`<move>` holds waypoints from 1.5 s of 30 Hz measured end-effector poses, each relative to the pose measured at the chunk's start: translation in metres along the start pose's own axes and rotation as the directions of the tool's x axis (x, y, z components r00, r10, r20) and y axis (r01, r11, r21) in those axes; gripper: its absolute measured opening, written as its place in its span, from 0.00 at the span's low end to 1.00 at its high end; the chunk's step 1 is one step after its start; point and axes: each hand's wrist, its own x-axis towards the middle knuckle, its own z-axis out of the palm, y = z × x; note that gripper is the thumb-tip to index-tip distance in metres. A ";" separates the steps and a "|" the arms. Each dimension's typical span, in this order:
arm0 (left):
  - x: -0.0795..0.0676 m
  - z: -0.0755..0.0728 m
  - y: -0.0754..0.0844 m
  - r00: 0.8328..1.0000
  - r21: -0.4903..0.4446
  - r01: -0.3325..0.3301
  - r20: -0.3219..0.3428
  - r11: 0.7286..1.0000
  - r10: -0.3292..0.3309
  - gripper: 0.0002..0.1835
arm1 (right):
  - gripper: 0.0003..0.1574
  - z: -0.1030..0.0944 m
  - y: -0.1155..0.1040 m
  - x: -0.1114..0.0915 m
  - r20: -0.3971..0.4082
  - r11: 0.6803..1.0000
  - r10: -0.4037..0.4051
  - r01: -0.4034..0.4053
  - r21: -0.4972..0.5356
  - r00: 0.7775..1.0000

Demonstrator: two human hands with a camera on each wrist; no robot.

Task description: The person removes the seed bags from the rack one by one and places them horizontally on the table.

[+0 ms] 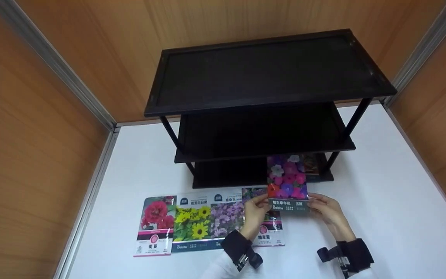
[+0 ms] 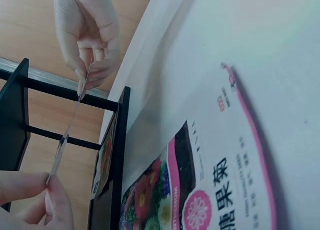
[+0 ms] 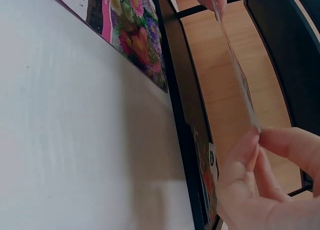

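Both hands pinch the lower side edges of a seed packet [image 1: 288, 180] printed with pink, purple and white flowers. The left hand [image 1: 255, 217] holds its left edge, and the right hand [image 1: 330, 215] its right edge. The packet is in front of the lowest shelf of a black rack [image 1: 265, 131]. In the left wrist view, the packet [image 2: 67, 130] appears nearly edge-on between the two hands. Under the left hand lies a packet with mixed flowers and a pink stripe [image 1: 270, 237], partly covered. Another packet [image 1: 311, 166] lies on the bottom shelf at the right, partly hidden.
Left of the hands, a red-flower packet [image 1: 155, 224], a yellow-flower packet [image 1: 192, 226] and a purple-flower packet [image 1: 226, 221] lie in a row on the white table [image 1: 107, 217]. The rack's upper boards overhang the bottom shelf [image 1: 227, 174]. Wood-look walls [image 1: 33, 155] enclose the table.
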 end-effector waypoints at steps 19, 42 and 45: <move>-0.016 0.009 -0.016 0.996 -0.071 0.055 0.071 0.996 -0.050 0.17 | 0.28 -0.018 0.016 -0.015 0.000 0.999 0.047 -0.047 0.023 0.999; -0.034 0.022 -0.044 0.998 -0.065 0.031 0.065 0.997 -0.027 0.18 | 0.25 -0.034 0.033 -0.024 0.014 0.991 0.125 -0.124 -0.055 0.992; -0.030 0.023 -0.067 0.993 -0.083 -0.067 0.086 0.994 0.074 0.18 | 0.25 -0.035 0.035 -0.025 0.023 0.989 0.131 -0.129 -0.070 0.991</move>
